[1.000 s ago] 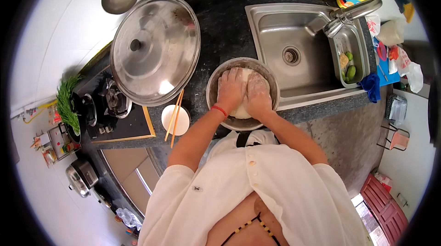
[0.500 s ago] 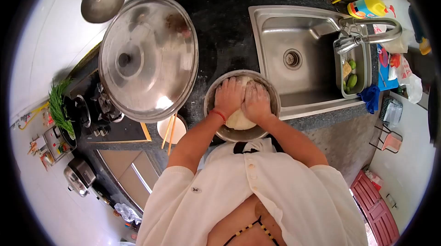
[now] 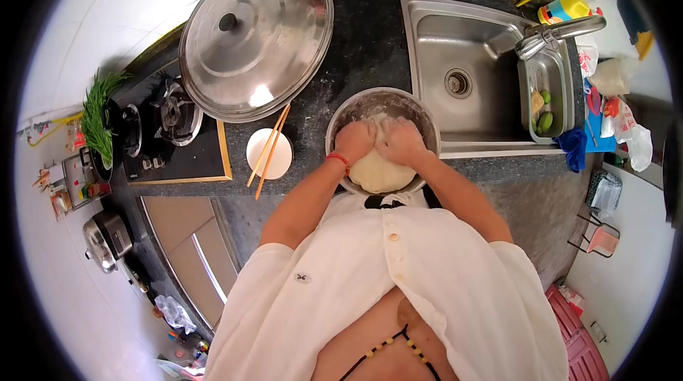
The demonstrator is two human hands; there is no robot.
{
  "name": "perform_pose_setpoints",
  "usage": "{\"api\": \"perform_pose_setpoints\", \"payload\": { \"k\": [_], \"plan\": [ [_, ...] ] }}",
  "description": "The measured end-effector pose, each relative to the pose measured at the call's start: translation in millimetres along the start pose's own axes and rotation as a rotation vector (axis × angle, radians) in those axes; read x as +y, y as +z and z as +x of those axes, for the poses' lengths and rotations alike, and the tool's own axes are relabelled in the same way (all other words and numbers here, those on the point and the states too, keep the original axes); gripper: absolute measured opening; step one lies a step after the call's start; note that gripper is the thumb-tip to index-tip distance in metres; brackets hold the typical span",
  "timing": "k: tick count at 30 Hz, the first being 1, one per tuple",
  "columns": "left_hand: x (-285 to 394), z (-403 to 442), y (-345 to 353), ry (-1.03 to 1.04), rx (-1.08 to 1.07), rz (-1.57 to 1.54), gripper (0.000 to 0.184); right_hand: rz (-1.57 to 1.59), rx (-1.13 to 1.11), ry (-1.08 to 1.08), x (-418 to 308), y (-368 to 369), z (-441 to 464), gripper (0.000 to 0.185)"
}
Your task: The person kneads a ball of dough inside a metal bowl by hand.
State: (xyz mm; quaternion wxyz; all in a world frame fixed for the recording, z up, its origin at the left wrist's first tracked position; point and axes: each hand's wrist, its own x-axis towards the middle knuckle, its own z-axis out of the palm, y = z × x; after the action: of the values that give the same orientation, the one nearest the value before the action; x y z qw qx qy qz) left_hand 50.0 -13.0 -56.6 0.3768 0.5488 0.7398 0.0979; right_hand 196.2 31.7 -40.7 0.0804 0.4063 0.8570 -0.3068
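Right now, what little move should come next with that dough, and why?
Perhaps press the left grip and right grip down into the dough: both are curled side by side at its far part, while its near part bulges up uncovered inside the metal bowl.

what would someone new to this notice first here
Probably the pale dough in the metal bowl at the centre, with the left hand and right hand side by side on its far part. Next would likely come the big shiny lid, farther back and to the left, with a bright glare near its lower edge. The steel sink to the right of the bowl also stands out.
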Motion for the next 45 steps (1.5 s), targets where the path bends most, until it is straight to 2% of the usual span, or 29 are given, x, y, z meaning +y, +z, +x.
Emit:
{"api": "perform_pose_setpoints", "payload": {
  "k": [4, 7, 10, 16, 22, 25, 28, 31, 34, 35, 38, 39, 41, 45],
  "plan": [
    [-4, -1, 5, -0.026, -0.110, -0.031, 0.042, -0.034, -0.036, 0.019, -5, -3, -12, 0.048],
    [21, -24, -1, 0.123, 0.322, 0.165, 0.039, -0.115, 0.379, 0.033, -11, 13, -22, 0.057],
    [17, -23, 3, 0.183, 0.300, 0.247, 0.040, -0.121, 0.357, -0.136, -3, 6, -12, 0.061],
    [17, -2, -4, 0.075, 0.168, 0.229, 0.039, 0.024, 0.205, -0.112, 4, -13, 11, 0.060],
    [14, 12, -10, 0.060, 0.092, 0.211, 0.034, 0.021, 0.219, -0.160, 10, -7, 25, 0.058],
    [9, 18, -6, 0.097, 0.125, 0.266, 0.032, -0.016, 0.245, -0.128, 13, -6, 34, 0.053],
    [4, 24, -1, 0.099, 0.176, 0.159, 0.031, 0.027, 0.189, -0.116, 13, -16, 43, 0.048],
    [7, 25, -6, 0.072, 0.168, 0.100, 0.025, 0.044, 0.257, -0.169, 17, -14, 48, 0.043],
    [3, 27, -4, 0.136, 0.244, 0.060, 0.024, 0.022, 0.123, -0.096, 17, -17, 50, 0.041],
    [5, 26, -5, 0.118, 0.239, 0.076, 0.023, 0.015, 0.203, -0.132, 20, -10, 51, 0.039],
    [1, 27, 2, 0.189, 0.368, 0.054, 0.019, 0.032, 0.182, -0.095, 20, -9, 51, 0.041],
    [3, 20, 1, 0.149, 0.356, 0.036, 0.019, 0.071, 0.200, -0.091, 15, -10, 45, 0.042],
    [16, 15, -13, 0.077, 0.348, 0.000, 0.020, 0.142, 0.250, -0.091, 6, -24, 42, 0.043],
    [28, 6, -37, 0.134, 0.424, -0.048, 0.022, 0.198, 0.362, -0.175, -8, -49, 40, 0.039]
  ]
}}
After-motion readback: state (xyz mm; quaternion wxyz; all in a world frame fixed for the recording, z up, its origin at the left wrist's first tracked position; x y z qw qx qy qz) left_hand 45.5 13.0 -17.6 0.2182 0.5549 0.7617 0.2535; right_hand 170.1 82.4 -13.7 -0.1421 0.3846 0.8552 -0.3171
